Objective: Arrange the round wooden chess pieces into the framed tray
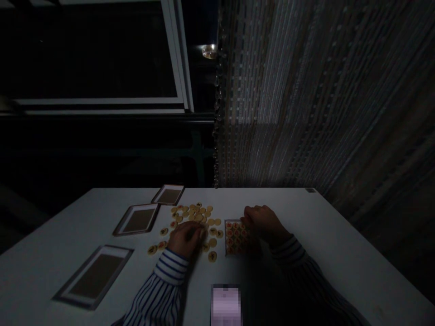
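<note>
Round wooden xiangqi pieces [198,217] lie scattered and partly overlapping on the white table, some with red and some with dark characters. Over the near side of this spread is my left hand [186,239], its fingers curled together at the pieces; whatever they pinch is hidden. A shallow square box [225,246] stands to the right, with rows of red-marked pieces [235,232] inside. My right hand [263,222] is closed above the box's right side and covers part of it. Its fingertips are too dark to show what they hold.
Three shallow rectangular trays or lids lie on the left: a near one [98,276], a middle one [137,219] and a far one [169,194]. A pixelated device [226,305] is at the table's front edge. Behind the table [288,201] hangs a string curtain [272,113].
</note>
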Demonstrator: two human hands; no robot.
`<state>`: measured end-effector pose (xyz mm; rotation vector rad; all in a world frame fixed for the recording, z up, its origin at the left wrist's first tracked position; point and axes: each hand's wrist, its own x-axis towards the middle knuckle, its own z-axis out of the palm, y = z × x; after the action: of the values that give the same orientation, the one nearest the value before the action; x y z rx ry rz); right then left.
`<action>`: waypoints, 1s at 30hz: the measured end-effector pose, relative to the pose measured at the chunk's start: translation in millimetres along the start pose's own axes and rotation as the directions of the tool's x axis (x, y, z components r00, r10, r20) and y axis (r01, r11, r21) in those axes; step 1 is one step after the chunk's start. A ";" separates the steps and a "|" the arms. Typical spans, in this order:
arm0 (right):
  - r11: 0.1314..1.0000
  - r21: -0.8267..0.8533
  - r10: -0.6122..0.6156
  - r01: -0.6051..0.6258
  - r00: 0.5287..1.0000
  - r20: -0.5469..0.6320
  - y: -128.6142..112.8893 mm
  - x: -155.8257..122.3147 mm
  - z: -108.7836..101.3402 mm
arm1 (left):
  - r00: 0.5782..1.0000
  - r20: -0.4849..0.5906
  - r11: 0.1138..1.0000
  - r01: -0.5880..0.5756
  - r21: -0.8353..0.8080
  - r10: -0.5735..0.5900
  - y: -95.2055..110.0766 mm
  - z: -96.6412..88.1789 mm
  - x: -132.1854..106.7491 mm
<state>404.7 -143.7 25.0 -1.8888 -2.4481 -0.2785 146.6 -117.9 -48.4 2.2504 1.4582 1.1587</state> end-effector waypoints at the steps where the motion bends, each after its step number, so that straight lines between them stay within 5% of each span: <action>1: 1.000 -0.005 -0.004 0.004 1.000 -0.002 -1.9 0.4 1.0 | 1.000 0.009 1.000 0.001 0.013 -0.001 -3.1 -3.9 -0.5; 7: 0.999 -0.041 -0.015 0.016 1.000 0.022 -11.9 6.2 7.7 | 0.999 0.034 0.998 0.012 0.066 -0.015 -22.9 -25.6 -2.9; 16: 0.992 -0.058 -0.114 0.114 0.993 0.001 -33.2 19.8 -0.7 | 0.968 -0.002 0.954 0.248 0.170 -0.251 -60.4 -54.7 12.9; 19: 0.990 -0.055 -0.130 0.129 0.992 -0.008 -42.6 26.0 -4.2 | 0.945 -0.008 0.924 0.322 0.206 -0.327 -77.3 -54.3 18.4; 23: 0.990 -0.043 -0.137 0.138 0.990 0.023 -54.2 36.1 -8.1 | 0.948 0.104 0.938 0.274 0.212 -0.300 -94.5 -45.8 21.7; 30: 0.973 -0.024 -0.228 0.230 0.973 0.043 -78.3 60.7 -9.8 | 0.967 0.137 0.955 0.181 0.236 -0.217 -96.0 -34.3 15.9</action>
<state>312.8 -106.4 33.7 -1.6360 -2.7059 -0.2869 60.7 -65.7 -71.4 2.2090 1.7734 0.7675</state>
